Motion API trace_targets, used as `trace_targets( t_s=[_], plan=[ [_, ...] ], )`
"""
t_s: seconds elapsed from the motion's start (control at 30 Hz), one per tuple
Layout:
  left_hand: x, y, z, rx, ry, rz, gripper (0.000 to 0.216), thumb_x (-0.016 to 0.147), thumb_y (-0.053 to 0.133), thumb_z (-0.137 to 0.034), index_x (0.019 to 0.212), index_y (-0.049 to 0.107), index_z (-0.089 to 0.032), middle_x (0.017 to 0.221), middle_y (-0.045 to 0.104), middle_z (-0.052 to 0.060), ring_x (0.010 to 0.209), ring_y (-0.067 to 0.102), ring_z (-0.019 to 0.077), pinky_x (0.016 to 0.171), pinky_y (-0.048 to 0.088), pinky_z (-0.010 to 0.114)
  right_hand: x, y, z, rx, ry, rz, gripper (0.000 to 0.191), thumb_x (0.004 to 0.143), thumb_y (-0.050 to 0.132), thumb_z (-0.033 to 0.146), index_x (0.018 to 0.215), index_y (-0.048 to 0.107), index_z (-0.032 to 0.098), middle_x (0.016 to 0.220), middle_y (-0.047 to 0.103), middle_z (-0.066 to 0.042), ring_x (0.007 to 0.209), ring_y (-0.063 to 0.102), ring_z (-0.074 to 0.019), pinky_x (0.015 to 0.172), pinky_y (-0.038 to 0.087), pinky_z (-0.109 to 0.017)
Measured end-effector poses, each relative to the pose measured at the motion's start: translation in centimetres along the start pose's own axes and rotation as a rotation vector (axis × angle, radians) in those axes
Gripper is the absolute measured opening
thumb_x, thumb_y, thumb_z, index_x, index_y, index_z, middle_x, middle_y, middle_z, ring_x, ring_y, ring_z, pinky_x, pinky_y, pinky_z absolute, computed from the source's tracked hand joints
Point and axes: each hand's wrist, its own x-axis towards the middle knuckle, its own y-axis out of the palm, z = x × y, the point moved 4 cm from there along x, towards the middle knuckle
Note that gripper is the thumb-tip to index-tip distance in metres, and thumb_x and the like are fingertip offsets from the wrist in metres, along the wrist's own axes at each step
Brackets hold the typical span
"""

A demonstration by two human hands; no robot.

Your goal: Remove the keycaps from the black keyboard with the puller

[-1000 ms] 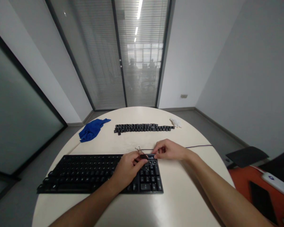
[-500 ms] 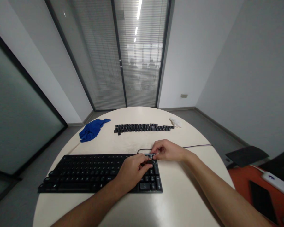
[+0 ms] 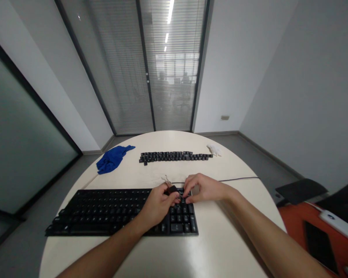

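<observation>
A black keyboard lies on the round white table in front of me. My left hand rests over the keyboard's right part, fingers closed on a small wire keycap puller with a dark grip. My right hand sits at the keyboard's top right corner, its fingers pinched together close to the puller's tip; what it pinches is too small to make out. The keyboard's thin cable runs off to the right behind that hand.
A row of loose black keycaps lies at the far side of the table, with a blue cloth to its left and a small white wad to its right. An orange surface with dark objects stands at the right.
My left hand lowered the puller onto the keyboard's right part, then lifted it again. My right hand slid a little left and down toward the puller.
</observation>
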Motion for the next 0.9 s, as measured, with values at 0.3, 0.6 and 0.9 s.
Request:
trace_targets(
  t_s=[0.3,0.6,0.9],
  plan=[
    [0.4,-0.7,-0.2,-0.169,-0.055,-0.113,0.041,0.073,0.076,-0.048,0.088,0.061,-0.014,0.086,0.073,0.006,0.076,0.073,0.0189,0.068,0.059,0.027,0.3,0.4,-0.1,-0.059,0.02,-0.082,0.028,0.072,0.079,0.038,0.092,0.077,0.019,0.085,0.073,-0.003,0.079,0.063,-0.0164,0.074,0.049,-0.026],
    [-0.2,-0.8,-1.3,0.048,0.144,-0.098,0.019,0.082,0.066,-0.032,0.084,0.071,-0.013,0.084,0.075,0.006,0.08,0.07,0.0196,0.074,0.055,0.028,0.6,0.9,0.1,-0.112,0.013,-0.13,0.022,0.077,0.072,0.036,0.087,0.076,0.017,0.076,0.071,-0.003,0.069,0.061,-0.0143,0.065,0.047,-0.023],
    [-0.5,-0.7,-2.0,0.22,0.256,-0.133,0.015,0.087,0.061,-0.025,0.088,0.074,-0.017,0.087,0.074,0.004,0.082,0.069,0.0177,0.072,0.054,0.024,1.0,1.4,-0.3,-0.03,0.137,-0.174,0.016,0.076,0.067,0.024,0.087,0.071,0.014,0.068,0.067,-0.001,0.061,0.06,-0.0126,0.057,0.046,-0.021]
  ],
)
